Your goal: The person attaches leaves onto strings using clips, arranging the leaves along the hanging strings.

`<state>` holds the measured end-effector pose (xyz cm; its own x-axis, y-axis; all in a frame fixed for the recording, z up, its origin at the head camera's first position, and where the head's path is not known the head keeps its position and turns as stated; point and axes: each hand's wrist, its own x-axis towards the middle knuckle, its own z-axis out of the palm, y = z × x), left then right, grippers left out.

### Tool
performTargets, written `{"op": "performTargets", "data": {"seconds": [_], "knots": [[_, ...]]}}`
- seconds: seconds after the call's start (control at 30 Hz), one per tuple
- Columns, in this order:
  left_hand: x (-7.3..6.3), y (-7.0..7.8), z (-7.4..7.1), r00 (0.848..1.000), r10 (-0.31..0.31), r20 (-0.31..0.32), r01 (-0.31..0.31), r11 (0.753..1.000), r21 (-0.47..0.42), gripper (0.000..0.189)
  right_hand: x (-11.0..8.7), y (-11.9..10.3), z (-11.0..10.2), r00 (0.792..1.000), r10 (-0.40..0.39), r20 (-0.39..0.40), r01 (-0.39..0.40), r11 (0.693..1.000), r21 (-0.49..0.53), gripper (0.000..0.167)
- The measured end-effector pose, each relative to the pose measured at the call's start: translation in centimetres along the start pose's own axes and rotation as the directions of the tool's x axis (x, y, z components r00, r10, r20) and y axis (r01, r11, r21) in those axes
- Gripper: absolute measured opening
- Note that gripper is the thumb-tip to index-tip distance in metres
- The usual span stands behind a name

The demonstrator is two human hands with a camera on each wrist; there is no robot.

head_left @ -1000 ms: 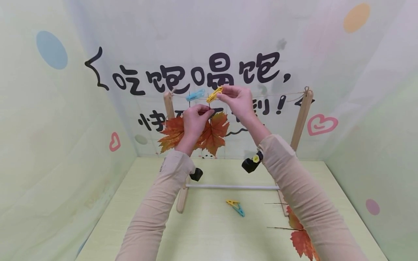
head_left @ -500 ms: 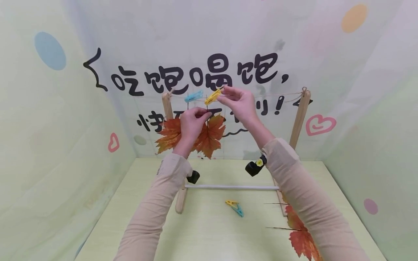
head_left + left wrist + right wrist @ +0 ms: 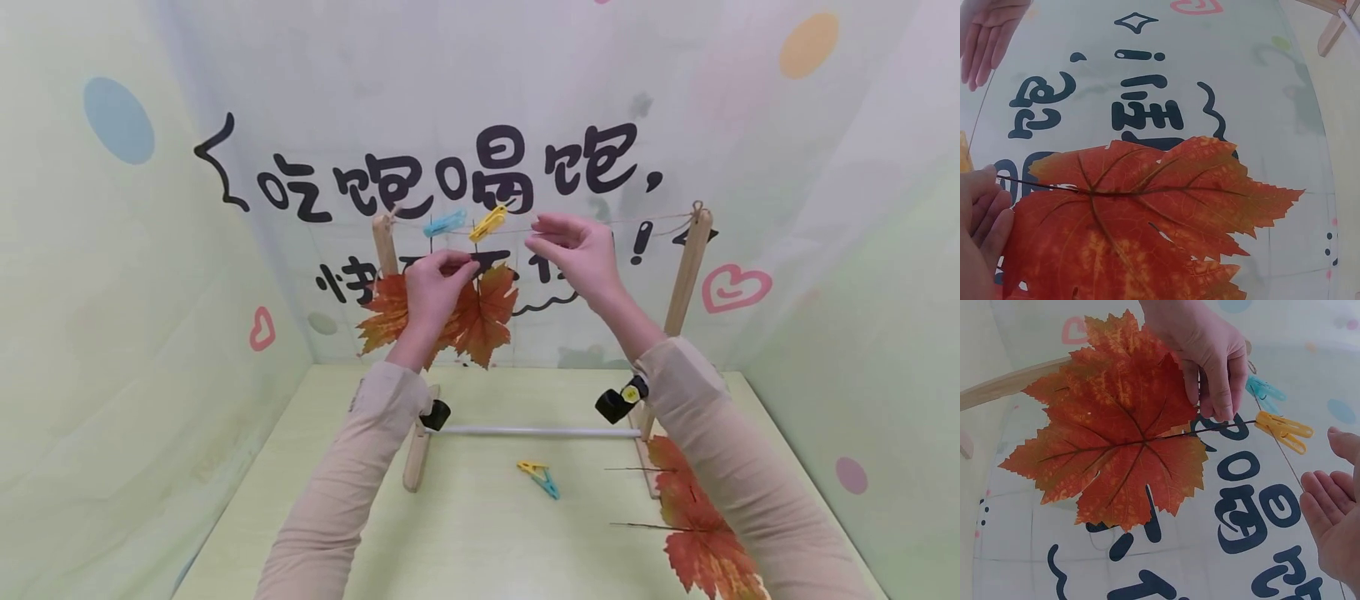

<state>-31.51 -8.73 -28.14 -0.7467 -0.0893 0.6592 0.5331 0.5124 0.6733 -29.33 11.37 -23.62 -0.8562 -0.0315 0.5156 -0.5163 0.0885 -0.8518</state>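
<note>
The head view shows, at the far left, a wooden post (image 3: 384, 243) holding one end of a string (image 3: 637, 221). Beside it hangs a first orange leaf (image 3: 384, 317), partly behind the left hand, its stem rising to a blue clip (image 3: 446, 223) on the string. The person's left hand (image 3: 435, 285) pinches the stem of a second leaf (image 3: 491, 310) just below a yellow clip (image 3: 489, 223), which grips that stem at the string. Below, a smaller yellow clip (image 3: 531, 466) and blue clip piece (image 3: 550, 485) lie touching on the pale table (image 3: 465, 542). Farther right, the right hand (image 3: 583, 254) holds nothing; its fingers are relaxed, with a gap between thumb and fingertips, apart from the yellow clip. Beyond stands the right post (image 3: 686, 283); near its foot, red-orange leaves (image 3: 705, 550) lie partly hidden by the right sleeve (image 3: 750, 475).
</note>
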Motion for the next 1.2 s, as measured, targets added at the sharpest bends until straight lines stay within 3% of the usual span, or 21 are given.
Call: {"op": "performTargets", "data": {"seconds": [0.47, 0.67, 0.77, 0.97, 1.2], "knots": [[-2.4, 0.2, 0.9, 0.997, 0.027, 0.069, -0.024, 0.998, -0.051, 0.018, -3.0, 2.0, -3.8, 0.999, 0.03, 0.032, -0.027, 0.997, -0.072, 0.039], [-3.6, 0.4, 2.0, 0.982, 0.143, 0.121, -0.141, 0.99, -0.023, 0.017, -4.4, 3.2, -5.3, 0.996, 0.067, 0.053, -0.06, 0.992, -0.113, 0.041], [-4.3, 0.5, 2.5, 0.975, 0.172, 0.143, -0.17, 0.985, -0.029, 0.014, -5.1, 4.0, -6.1, 0.996, 0.07, 0.056, -0.063, 0.99, -0.124, 0.041], [-6.0, 0.0, 4.1, 0.964, 0.15, 0.218, -0.134, 0.987, -0.085, 0.012, -6.8, 5.4, -7.5, 0.995, 0.088, 0.04, -0.081, 0.986, -0.147, 0.042], [-9.2, -1.3, 6.5, 0.946, 0.125, 0.3, -0.097, 0.99, -0.104, 0.012, -8.9, 7.5, -9.1, 0.99, 0.136, 0.024, -0.131, 0.981, -0.145, 0.043]]}}
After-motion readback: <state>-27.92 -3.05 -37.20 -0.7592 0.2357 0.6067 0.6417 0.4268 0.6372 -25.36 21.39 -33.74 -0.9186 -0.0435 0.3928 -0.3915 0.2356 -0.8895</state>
